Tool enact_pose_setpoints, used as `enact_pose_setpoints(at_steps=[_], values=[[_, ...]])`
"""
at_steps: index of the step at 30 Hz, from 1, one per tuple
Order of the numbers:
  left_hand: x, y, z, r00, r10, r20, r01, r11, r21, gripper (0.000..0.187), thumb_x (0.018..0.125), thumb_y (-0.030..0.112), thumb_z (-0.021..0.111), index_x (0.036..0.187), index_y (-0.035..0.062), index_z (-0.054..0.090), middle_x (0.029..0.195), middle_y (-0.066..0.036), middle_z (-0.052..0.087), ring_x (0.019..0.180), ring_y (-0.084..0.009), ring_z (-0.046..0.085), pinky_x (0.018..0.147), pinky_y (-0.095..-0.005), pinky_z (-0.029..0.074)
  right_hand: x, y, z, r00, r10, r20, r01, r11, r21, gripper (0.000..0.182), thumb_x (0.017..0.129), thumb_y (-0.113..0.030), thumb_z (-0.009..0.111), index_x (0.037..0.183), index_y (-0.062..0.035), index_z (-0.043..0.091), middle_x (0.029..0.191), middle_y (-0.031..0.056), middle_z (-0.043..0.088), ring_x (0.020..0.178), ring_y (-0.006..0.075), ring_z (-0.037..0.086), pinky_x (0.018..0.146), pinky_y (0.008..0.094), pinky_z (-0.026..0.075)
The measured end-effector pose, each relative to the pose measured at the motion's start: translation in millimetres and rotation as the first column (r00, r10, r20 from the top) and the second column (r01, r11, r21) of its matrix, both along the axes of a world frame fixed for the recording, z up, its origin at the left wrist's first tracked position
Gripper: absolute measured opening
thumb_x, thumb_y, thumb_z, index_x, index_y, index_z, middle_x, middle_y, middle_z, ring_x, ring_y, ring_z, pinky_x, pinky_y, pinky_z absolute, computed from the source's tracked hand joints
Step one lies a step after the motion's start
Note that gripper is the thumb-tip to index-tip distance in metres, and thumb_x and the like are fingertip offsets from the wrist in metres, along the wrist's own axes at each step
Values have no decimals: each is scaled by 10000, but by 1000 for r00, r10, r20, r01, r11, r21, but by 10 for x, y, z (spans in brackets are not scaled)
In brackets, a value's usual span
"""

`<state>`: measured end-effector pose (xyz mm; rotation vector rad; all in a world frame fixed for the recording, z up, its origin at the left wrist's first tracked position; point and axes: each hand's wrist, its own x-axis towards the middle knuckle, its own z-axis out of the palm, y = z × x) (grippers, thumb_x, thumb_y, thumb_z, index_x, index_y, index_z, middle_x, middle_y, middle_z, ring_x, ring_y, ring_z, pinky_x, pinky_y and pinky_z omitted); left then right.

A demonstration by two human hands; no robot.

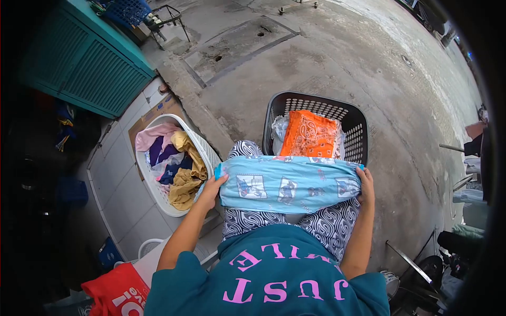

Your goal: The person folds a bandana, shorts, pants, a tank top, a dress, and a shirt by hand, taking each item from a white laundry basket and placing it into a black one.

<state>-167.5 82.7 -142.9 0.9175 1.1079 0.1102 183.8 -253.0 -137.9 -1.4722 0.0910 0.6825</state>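
Note:
A light blue printed cloth (295, 185) is stretched flat across my lap, over the black and white patterned trousers. At its left end my left hand (213, 188) grips the edge, close to the white basket. My right hand (365, 184) holds the opposite end, just below the dark basket. Folded orange patterned fabric (310, 134) lies on paler cloth inside the dark grey basket (356, 118). To my left, the white basket (203, 142) holds loose pink, purple, navy and mustard clothes (184, 184).
Teal louvred shutters (100, 68) stand at the upper left, with a blue basket (126, 11) beyond. A red bag (118, 289) is at the lower left. Metal bars (408, 260) and hanging clothes (474, 152) are on the right. Concrete ground (316, 58) stretches ahead.

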Motion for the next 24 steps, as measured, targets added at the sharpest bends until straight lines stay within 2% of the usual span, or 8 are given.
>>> enact_pose_setpoints(at_steps=[5,9,12,15,16,19,22,24], values=[[289,-46,681,996,53,67,-53,999,3,460,799,129,582,1211,51,392,1128,-90,513,1026,-205,504,878,-345,416,-185,247,614,987,20,-161,11,982,191,187,797,-118,557,963,-43,514,863,50,575,777,135,570,703,268,479],[765,-393,1195,964,-99,245,87,994,59,462,805,84,571,1222,58,373,1142,-76,504,1041,-188,492,904,-323,398,-575,583,1015,993,94,-68,-77,971,226,302,789,-109,574,1052,-26,451,932,52,538,850,117,525,785,249,429],[1113,-792,1301,920,-244,306,202,966,164,452,835,114,557,1234,64,352,1098,-52,508,1017,-152,492,884,-291,409,-981,852,1189,934,324,148,-335,941,53,418,793,-181,608,1130,-9,431,1000,70,529,932,125,490,829,237,376],[1361,-1086,1395,905,-320,280,297,947,120,372,902,224,442,1245,111,353,1116,-44,503,957,-95,517,682,-245,495,-1264,1055,1226,794,453,405,-453,886,-100,546,759,-238,656,1178,11,410,1106,162,524,1043,234,505,883,301,381],[1360,-1076,1267,880,-307,363,296,951,88,386,911,260,416,1257,101,346,1131,-62,488,964,-116,519,713,-289,499,-1298,1113,1249,682,453,574,-415,886,-207,560,746,-240,668,1179,8,415,1112,181,524,1049,274,515,886,319,386],[1351,-1037,1341,837,-264,480,294,956,13,410,918,263,398,1272,67,330,1162,-88,471,1035,-159,495,806,-313,466,-1090,1210,1194,653,481,585,-442,869,-222,542,708,-138,637,1191,-18,422,1094,194,526,1034,320,521,876,345,398],[1303,-913,1367,803,-380,459,231,909,348,402,901,197,430,1255,25,349,1191,-106,455,1111,-198,451,915,-322,388,-696,1390,1236,603,571,558,-527,809,-259,473,686,-37,566,1149,-26,472,1053,169,548,986,287,546,843,328,414],[1272,-754,1329,864,-416,282,150,749,646,393,860,114,474,1227,6,385,1205,-110,452,1161,-204,412,965,-307,325,-433,1549,1302,568,563,600,-524,810,-264,476,683,-30,560,1152,-37,475,1049,162,554,976,287,551,837,328,418]])
